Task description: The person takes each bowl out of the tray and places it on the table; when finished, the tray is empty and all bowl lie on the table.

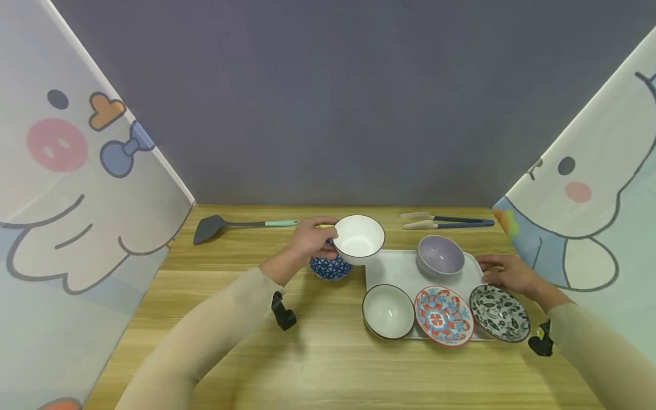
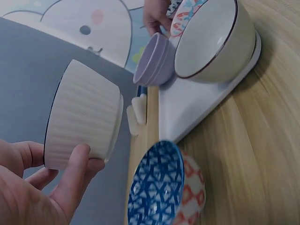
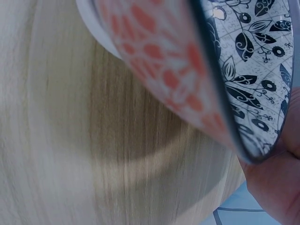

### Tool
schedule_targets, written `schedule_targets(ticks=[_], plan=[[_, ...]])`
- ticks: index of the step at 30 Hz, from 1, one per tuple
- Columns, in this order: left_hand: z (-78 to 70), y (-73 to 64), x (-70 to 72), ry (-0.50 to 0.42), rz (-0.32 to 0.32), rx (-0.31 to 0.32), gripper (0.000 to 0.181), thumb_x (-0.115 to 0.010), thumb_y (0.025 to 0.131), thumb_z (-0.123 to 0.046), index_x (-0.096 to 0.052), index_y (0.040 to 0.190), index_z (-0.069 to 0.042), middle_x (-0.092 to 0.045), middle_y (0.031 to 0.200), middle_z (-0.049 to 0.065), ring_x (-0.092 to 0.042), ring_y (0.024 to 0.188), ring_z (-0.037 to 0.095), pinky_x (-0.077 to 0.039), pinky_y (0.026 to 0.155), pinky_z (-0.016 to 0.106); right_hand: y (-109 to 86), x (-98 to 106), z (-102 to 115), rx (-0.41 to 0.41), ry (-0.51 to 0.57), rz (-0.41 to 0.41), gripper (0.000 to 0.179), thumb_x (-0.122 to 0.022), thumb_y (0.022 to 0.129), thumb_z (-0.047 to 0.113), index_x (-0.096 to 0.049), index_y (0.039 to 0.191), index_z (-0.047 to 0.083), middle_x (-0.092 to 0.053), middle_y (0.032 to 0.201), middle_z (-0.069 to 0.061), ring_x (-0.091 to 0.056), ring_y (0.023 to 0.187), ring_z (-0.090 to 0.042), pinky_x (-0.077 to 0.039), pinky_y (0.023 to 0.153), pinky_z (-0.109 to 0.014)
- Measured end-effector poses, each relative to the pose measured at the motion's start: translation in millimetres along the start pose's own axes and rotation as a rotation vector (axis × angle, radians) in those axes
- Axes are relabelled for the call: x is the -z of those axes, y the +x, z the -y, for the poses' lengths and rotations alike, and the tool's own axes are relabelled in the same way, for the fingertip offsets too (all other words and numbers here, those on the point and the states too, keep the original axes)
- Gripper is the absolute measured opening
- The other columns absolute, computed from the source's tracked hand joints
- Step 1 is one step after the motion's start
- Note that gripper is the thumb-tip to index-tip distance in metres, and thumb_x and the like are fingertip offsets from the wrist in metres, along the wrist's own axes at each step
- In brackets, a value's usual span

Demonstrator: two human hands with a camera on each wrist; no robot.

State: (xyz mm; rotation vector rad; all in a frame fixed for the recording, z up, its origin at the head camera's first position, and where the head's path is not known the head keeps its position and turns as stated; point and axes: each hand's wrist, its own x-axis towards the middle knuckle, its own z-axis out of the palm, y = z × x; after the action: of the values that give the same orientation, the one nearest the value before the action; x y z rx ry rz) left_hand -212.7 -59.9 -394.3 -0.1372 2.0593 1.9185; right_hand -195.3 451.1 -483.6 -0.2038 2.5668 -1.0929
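Head view; white bowl (image 1: 359, 236), left edge gripped in the left fingers (image 1: 324, 220)

A spatula (image 1: 230, 223) with a dark grey blade and a mint-green handle end lies across the far left part of the wood-grain table (image 1: 318, 370), its blade pointing left. Near the table's back right, tongs (image 1: 453, 225) lie with pale tips to the left and dark blue arms meeting at the right. Behind rises a plain grey-blue backdrop (image 1: 328, 102), flanked by a left panel (image 1: 31, 324) and a right panel (image 1: 635, 188), both printed with pale cartoon figures with pink patches.
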Motion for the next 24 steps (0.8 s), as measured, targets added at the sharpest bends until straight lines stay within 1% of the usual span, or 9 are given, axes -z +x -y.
schedule_targets(ticks=[2, 4, 6, 8, 12, 16, 18, 21, 24], plan=[[-0.2, -3.1, 10.7, -0.001, -0.012, 0.006, 0.045, -0.064, 0.092, -0.006, -0.066, 0.137, -0.011, -0.068, 0.118, 0.027, -0.075, 0.07, 0.025, -0.067, 0.067, 0.038, 0.0, -0.1, 0.0, 0.0, 0.002, -0.003, 0.06, -0.074, 0.093, 0.009, -0.05, 0.144, -0.01, -0.061, 0.126, -0.034, -0.069, 0.094, -0.017, -0.063, 0.071, -0.029], [0.2, -6.3, 21.7, -0.007, -0.028, 0.014, 0.046, -0.065, 0.092, -0.006, -0.065, 0.138, -0.011, -0.067, 0.122, 0.027, -0.075, 0.072, 0.025, -0.067, 0.075, 0.045, 0.2, 0.0, -0.4, -0.002, 0.0, -0.004, 0.06, -0.074, 0.093, 0.01, -0.05, 0.144, -0.01, -0.061, 0.126, -0.034, -0.069, 0.094, -0.018, -0.063, 0.07, -0.029], [1.0, -9.5, 32.1, -0.017, -0.046, 0.022, 0.047, -0.065, 0.092, -0.006, -0.064, 0.139, -0.011, -0.067, 0.122, 0.028, -0.076, 0.072, 0.025, -0.065, 0.081, 0.049, 0.6, 0.3, -1.4, -0.003, -0.008, -0.002, 0.06, -0.074, 0.093, 0.01, -0.05, 0.144, -0.011, -0.061, 0.126, -0.034, -0.069, 0.095, -0.017, -0.063, 0.071, -0.028], [2.2, -12.8, 42.0, -0.03, -0.064, 0.026, 0.047, -0.065, 0.092, -0.005, -0.064, 0.139, -0.01, -0.067, 0.122, 0.029, -0.076, 0.071, 0.025, -0.064, 0.083, 0.051, 1.0, 0.6, -2.3, -0.006, -0.01, 0.0, 0.061, -0.075, 0.092, 0.01, -0.05, 0.144, -0.01, -0.061, 0.126, -0.033, -0.068, 0.095, -0.017, -0.063, 0.072, -0.028], [5.9, -17.1, 59.9, -0.043, -0.086, 0.033, 0.049, -0.064, 0.092, -0.005, -0.061, 0.141, -0.008, -0.066, 0.121, 0.031, -0.076, 0.069, 0.024, -0.067, 0.076, 0.043, 1.9, 1.0, -2.9, -0.002, -0.022, -0.005, 0.062, -0.076, 0.091, 0.01, -0.051, 0.144, -0.01, -0.063, 0.124, -0.032, -0.068, 0.095, -0.017, -0.063, 0.072, -0.027], [11.6, -20.7, 75.3, -0.043, -0.104, 0.047, 0.05, -0.063, 0.094, -0.005, -0.059, 0.144, -0.009, -0.063, 0.128, 0.03, -0.076, 0.071, 0.022, -0.067, 0.069, 0.035, 2.0, 0.8, -2.8, 0.001, -0.035, -0.014, 0.062, -0.078, 0.09, 0.011, -0.052, 0.143, -0.009, -0.064, 0.123, -0.031, -0.068, 0.096, -0.018, -0.063, 0.072, -0.027], [14.9, -21.9, 82.3, -0.039, -0.114, 0.052, 0.051, -0.062, 0.095, -0.006, -0.057, 0.145, -0.009, -0.06, 0.132, 0.029, -0.076, 0.072, 0.022, -0.067, 0.069, 0.033, 2.1, 0.7, -2.8, 0.003, -0.041, -0.015, 0.062, -0.078, 0.09, 0.011, -0.052, 0.143, -0.009, -0.065, 0.123, -0.031, -0.068, 0.096, -0.019, -0.063, 0.072, -0.027], [20.5, -23.3, 93.3, -0.028, -0.121, 0.053, 0.052, -0.062, 0.096, -0.008, -0.055, 0.147, -0.008, -0.056, 0.136, 0.029, -0.075, 0.072, 0.02, -0.067, 0.072, 0.032, 2.0, 0.5, -2.7, -0.004, -0.046, -0.016, 0.062, -0.077, 0.09, 0.011, -0.052, 0.143, -0.009, -0.064, 0.123, -0.031, -0.069, 0.095, -0.02, -0.062, 0.071, -0.027], [26.6, -24.8, 104.6, -0.014, -0.127, 0.055, 0.053, -0.061, 0.098, -0.009, -0.051, 0.15, -0.008, -0.053, 0.14, 0.03, -0.075, 0.074, 0.018, -0.066, 0.076, 0.032, 2.0, 0.5, -2.0, -0.014, -0.05, -0.013, 0.062, -0.076, 0.091, 0.011, -0.051, 0.144, -0.009, -0.064, 0.123, -0.031, -0.068, 0.092, -0.019, -0.061, 0.067, -0.028]])
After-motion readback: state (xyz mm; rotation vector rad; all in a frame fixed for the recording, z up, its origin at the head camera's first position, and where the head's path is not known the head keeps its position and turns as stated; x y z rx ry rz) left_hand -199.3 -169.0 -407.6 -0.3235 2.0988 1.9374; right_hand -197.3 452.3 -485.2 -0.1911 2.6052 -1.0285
